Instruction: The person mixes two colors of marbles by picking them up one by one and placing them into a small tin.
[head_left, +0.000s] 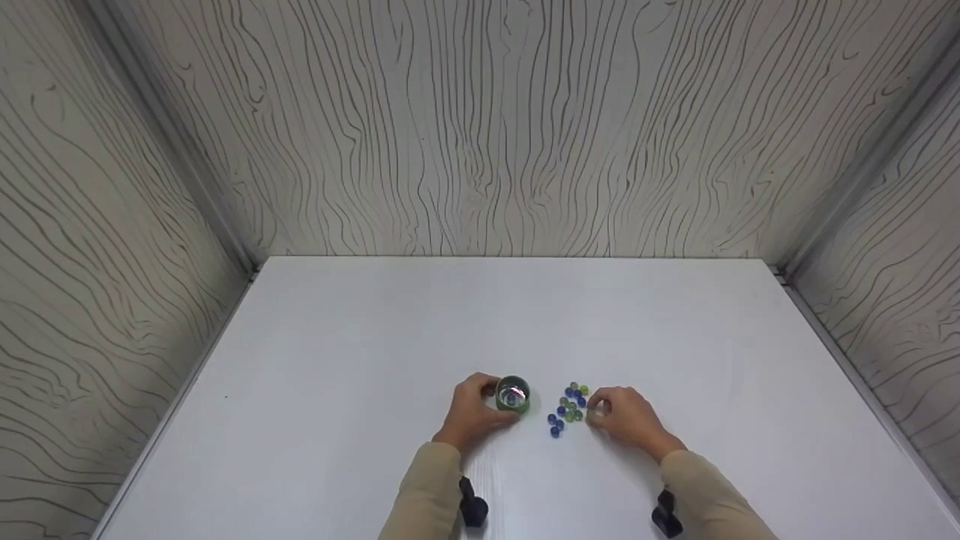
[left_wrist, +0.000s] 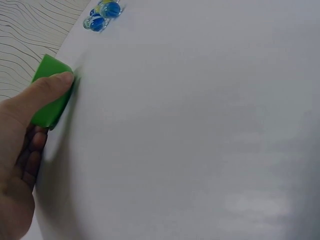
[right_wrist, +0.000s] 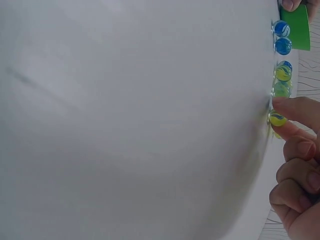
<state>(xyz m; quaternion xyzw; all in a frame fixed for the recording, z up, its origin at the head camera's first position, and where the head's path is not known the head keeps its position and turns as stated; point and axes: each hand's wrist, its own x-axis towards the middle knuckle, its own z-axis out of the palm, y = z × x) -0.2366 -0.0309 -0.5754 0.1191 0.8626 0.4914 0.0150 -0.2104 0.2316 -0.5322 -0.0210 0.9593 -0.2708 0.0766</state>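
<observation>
My left hand (head_left: 471,411) grips a small round green cup (head_left: 517,410), thumb on the near side and fingers round the far side. In the left wrist view the thumb presses the green wall (left_wrist: 49,67) of this cup. A dark blue marble (head_left: 511,399) shows inside it. To the cup's right lies a loose cluster of blue marbles (head_left: 555,432) and green-yellow marbles (head_left: 584,390). At the cluster's right edge, my right hand (head_left: 630,417) pinches a yellow marble with a dark swirl (right_wrist: 277,119) between thumb and forefinger, low at the table; its other fingers are curled.
Everything stands on a white table (head_left: 360,337). Walls with a wood-line pattern (head_left: 480,135) rise behind it and at both sides. Black wrist straps (head_left: 472,506) hang under both beige sleeves (head_left: 424,487).
</observation>
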